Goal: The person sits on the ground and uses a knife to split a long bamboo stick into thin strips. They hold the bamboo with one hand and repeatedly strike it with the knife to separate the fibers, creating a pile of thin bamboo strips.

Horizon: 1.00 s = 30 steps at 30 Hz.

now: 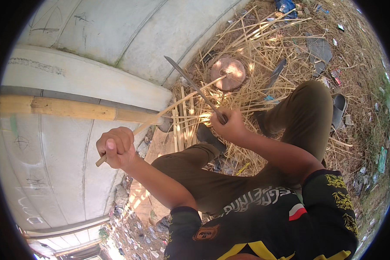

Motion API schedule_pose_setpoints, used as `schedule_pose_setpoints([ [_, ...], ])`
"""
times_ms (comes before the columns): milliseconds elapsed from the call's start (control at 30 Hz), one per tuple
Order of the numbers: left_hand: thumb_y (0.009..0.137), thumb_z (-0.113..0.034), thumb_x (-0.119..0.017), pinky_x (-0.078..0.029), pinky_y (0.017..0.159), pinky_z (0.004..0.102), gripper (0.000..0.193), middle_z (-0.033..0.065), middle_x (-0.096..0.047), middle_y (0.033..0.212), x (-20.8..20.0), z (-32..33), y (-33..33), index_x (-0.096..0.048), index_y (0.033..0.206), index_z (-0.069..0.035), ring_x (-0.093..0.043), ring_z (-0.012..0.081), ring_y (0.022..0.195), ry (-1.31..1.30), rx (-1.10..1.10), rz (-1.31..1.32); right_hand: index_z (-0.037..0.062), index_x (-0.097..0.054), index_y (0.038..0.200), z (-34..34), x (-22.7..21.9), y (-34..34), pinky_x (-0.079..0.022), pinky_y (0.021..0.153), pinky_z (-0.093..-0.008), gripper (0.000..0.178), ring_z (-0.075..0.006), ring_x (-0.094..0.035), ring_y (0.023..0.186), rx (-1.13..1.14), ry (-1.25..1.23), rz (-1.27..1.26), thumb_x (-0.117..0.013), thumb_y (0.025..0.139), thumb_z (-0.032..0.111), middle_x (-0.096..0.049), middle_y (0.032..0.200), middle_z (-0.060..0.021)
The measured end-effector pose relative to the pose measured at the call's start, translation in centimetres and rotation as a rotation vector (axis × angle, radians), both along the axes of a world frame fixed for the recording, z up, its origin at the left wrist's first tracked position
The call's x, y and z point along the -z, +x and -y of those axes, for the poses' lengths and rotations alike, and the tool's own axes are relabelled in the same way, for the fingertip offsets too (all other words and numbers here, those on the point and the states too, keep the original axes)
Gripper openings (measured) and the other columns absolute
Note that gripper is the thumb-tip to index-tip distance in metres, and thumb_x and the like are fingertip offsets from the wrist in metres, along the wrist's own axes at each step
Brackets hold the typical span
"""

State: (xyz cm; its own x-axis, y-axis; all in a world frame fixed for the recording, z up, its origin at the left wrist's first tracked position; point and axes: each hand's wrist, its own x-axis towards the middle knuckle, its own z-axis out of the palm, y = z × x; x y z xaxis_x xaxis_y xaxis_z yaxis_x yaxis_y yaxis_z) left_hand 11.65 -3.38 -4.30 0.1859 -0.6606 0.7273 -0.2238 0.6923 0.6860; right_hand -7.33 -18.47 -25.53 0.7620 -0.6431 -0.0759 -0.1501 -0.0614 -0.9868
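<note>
My left hand (117, 148) is closed round the near end of a long, thin bamboo strip (158, 116), and a short stub sticks out below the fist. The strip slants up to the right, its far end on a round, reddish-brown block (236, 71) lying among the shavings. In my right hand (230, 125) is a machete (182, 73), gripped by its handle. Its long dark blade points up and left and crosses the strip partway along; I cannot tell whether the two touch. My fingers hide most of the handle.
Pale wall panels (130, 39) and a thick bamboo pole (69, 108) run along the left. Bamboo shavings (264, 39) and split strips (182, 125) cover the ground. A dark, blade-shaped piece (277, 73), a flat dark scrap (319, 54) and a blue plastic bag (286, 8) lie beyond my legs.
</note>
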Motion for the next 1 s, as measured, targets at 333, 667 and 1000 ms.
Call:
schedule_pose_setpoints([
  [333,0.096,-0.005,-0.052,-0.011,0.032,0.0273,0.047,-0.0062,-0.026,0.041,0.1,0.1,0.1,-0.026,0.057,-0.012,-0.018,0.0057,0.032,-0.038,0.066,-0.038,-0.0024,-0.061,0.071,1.2,-1.5,0.8,-0.046,0.053,-0.038,0.028,-0.0225,-0.056,0.049,0.044,-0.035,-0.096,-0.069,0.078,0.024,-0.059,0.055,-0.0108],
  [667,0.099,-0.01,-0.047,-0.01,0.037,0.0292,0.047,-0.0051,-0.023,0.04,1.4,-1.4,1.9,-0.026,0.057,-0.015,-0.015,0.0065,0.034,-0.078,-0.198,-0.264,-0.0038,-0.063,0.075,1.9,2.5,1.2,-0.042,0.048,-0.037,0.029,-0.0176,-0.05,0.046,-0.019,-0.025,-0.305,-0.07,0.081,0.024,-0.055,0.052,-0.0073],
  [1000,0.099,-0.007,-0.047,-0.01,0.037,0.0287,0.047,-0.0051,-0.024,0.041,1.4,-1.0,1.9,-0.026,0.058,-0.016,-0.015,0.0055,0.035,-0.075,-0.164,-0.277,-0.0045,-0.062,0.07,-0.9,6.3,0.8,-0.04,0.047,-0.0345,0.029,-0.0143,-0.049,0.046,0.056,0.069,-0.098,-0.067,0.082,0.021,-0.057,0.054,-0.0109],
])
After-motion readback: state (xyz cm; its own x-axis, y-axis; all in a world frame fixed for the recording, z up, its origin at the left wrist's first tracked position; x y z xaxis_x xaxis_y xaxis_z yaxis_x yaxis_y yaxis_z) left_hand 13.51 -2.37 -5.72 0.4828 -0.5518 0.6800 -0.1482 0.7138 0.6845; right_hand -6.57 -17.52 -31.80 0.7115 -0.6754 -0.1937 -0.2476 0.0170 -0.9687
